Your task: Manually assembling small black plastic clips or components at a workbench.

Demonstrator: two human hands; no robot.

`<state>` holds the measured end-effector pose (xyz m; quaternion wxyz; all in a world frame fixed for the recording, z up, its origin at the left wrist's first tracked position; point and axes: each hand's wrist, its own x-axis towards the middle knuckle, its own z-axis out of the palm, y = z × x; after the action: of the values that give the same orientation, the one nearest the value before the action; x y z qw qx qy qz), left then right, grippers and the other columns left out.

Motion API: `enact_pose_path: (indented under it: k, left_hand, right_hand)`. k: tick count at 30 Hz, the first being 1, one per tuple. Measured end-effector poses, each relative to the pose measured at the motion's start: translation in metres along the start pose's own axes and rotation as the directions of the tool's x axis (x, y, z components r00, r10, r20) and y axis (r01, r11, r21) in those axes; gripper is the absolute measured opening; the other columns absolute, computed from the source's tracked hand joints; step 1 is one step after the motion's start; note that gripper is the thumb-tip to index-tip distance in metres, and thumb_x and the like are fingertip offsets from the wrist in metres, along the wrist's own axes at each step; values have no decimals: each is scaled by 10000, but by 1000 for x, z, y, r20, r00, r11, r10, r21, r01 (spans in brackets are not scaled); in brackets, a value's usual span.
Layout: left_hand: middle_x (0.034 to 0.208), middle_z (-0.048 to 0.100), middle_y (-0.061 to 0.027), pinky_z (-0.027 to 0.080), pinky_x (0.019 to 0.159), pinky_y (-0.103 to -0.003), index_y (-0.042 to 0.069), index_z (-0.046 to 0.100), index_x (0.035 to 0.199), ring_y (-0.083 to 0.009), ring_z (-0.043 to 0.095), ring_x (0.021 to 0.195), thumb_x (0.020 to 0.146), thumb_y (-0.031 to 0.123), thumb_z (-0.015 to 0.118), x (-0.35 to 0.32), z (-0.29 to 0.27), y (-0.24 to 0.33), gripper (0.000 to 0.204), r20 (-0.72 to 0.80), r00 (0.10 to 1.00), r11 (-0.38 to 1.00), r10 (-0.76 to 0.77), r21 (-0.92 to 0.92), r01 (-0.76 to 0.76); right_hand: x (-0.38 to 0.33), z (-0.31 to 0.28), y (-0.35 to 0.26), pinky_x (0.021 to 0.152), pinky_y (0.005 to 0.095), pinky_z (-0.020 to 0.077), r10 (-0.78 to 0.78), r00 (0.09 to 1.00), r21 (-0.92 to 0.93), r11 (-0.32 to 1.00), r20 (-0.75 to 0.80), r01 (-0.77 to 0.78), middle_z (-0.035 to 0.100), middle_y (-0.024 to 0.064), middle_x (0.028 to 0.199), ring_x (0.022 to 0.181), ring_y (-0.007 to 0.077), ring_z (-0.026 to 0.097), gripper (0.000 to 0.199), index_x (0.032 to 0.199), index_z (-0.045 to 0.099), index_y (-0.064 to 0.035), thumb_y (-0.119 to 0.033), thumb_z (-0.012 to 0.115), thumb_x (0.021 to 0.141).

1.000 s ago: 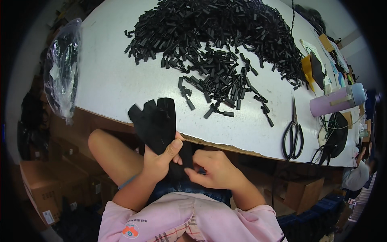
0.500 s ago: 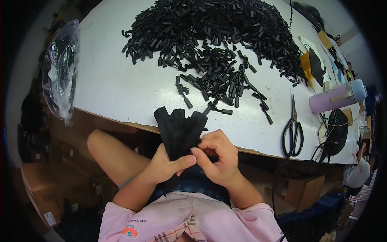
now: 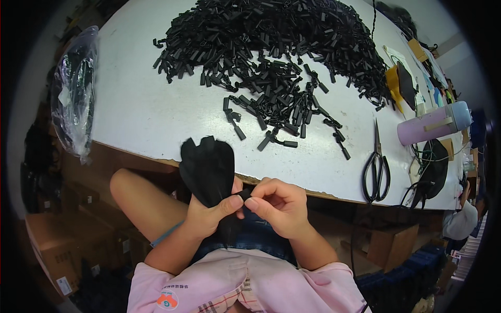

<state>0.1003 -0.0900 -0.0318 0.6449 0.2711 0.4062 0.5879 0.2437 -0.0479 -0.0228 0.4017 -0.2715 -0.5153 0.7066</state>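
Note:
My left hand (image 3: 207, 215) is closed around a bundle of black fabric strips (image 3: 207, 169), whose wide ends fan out upward near the table's front edge. The bundle's narrow lower ends hang below that hand, over my lap. Between the two hands a short black strip end (image 3: 244, 194) shows, with my left thumb against it. My right hand (image 3: 282, 209) pinches this end between thumb and fingertips. On the white table (image 3: 141, 104) beyond lies a big heap of small black tab-shaped pieces with loops (image 3: 271, 36), with a looser cluster nearer me.
Black-handled scissors (image 3: 377, 175) lie to the right, near a pink bottle (image 3: 425, 126) and a dark pouch with cords (image 3: 432, 169). At the left edge rests a clear plastic bag (image 3: 75, 104) with dark contents. Cardboard boxes (image 3: 57, 250) stand below. Another person's grey sleeve (image 3: 458, 221) shows far right.
The bundle has shifted left and its fanned ends have drawn closer together. My hands have moved slightly apart, and a strip end now shows between them.

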Motion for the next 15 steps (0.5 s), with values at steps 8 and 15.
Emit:
enact_pose_path:
  k: [8,15]
  left_hand:
    - [728,496,-24,403,516,-221,18,507,862,-107,487,593,719,55,616,-8,-6,-12,184,-52,973,896,224,405,-185]
    - [775,512,-78,410,510,-267,41,532,871,-176,504,576,695,2,569,5,-16,-1,184,472,640,408,606,506,-760]
  right_hand:
    - [2,2,9,468,160,382,2,1000,-89,996,10,-1,534,45,655,551,67,499,79,780,544,34,-43,528,780]
    - [14,3,2,415,173,361,398,906,351,836,142,-423,521,20,602,458,54,443,99,770,543,30,-62,511,787]
